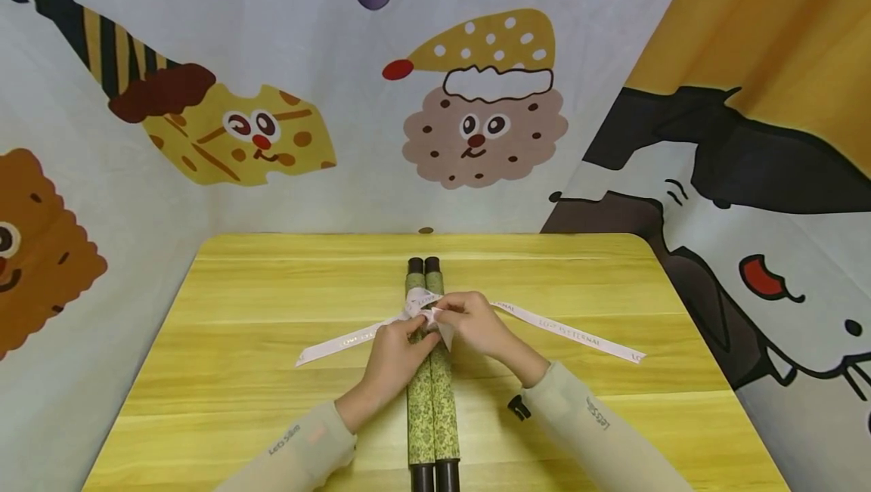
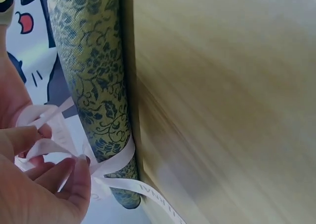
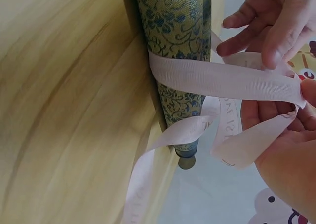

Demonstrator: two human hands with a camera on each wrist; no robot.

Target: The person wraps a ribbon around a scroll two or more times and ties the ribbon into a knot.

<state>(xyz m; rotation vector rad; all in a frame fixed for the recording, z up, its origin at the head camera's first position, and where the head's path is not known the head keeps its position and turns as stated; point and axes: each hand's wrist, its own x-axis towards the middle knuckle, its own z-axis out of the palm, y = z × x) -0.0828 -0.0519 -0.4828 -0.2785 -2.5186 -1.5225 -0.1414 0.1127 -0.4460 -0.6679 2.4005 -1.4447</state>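
Pair of patterned green rolls (image 1: pixel 420 431) with dark ends (image 1: pixel 423 475), lying side by side and lengthwise on the wood-grained table (image 1: pixel 272 416), with a pale pink ribbon (image 1: pixel 568 333) passed round both toward the far end. Over the rolls, left hand (image 1: pixel 391 356) and right hand (image 1: pixel 476 322) close together, each with the ribbon pinched at the fingertips, amid loops gathered above the pair. In the left wrist view, a band of ribbon against the outer side of one roll; in the right wrist view, a broad flat band drawn from the other roll to the thumb of the right hand. To either side, one lettered free end of the ribbon, slanting outward over the table. At the wrists, light sleeves (image 1: pixel 592 420) with dark lettering, and beside the right cuff a small black object (image 1: pixel 519 407). Beyond the far table edge, a pale backdrop (image 1: pixel 306 8) printed with cartoon figures, including a yellow cheese wedge (image 1: pixel 224 152) and a round pinkish biscuit (image 1: pixel 513 148).
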